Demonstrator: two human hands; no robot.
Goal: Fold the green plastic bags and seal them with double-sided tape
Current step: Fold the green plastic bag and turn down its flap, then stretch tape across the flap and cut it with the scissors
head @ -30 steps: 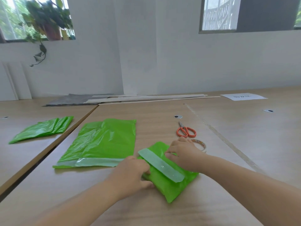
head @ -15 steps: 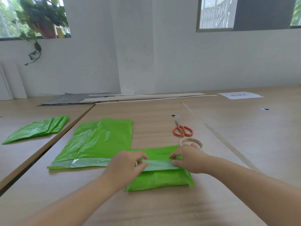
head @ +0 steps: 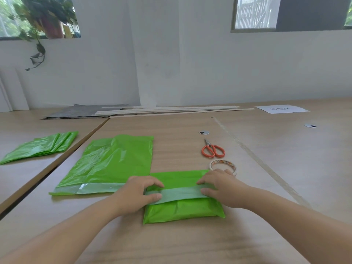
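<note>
A folded green bag lies on the wooden table in front of me, its long side across my view. A pale sealing flap runs across its top. My left hand pinches the flap's left end between thumb and fingers. My right hand pinches the flap's right end the same way. A roll of double-sided tape lies just behind my right hand. To the left, touching the folded bag's corner, a flat unfolded green bag is spread out with its pale strip toward me.
Orange-handled scissors lie behind the tape roll. A pile of folded green bags sits on the neighbouring table at the left, across a gap. Thin wooden strips, a grey sheet and a white paper lie along the far wall.
The folded bag has turned from a diagonal lie to square across my view. Both hands have moved to the two ends of the flap, which now lies level over the bag.
</note>
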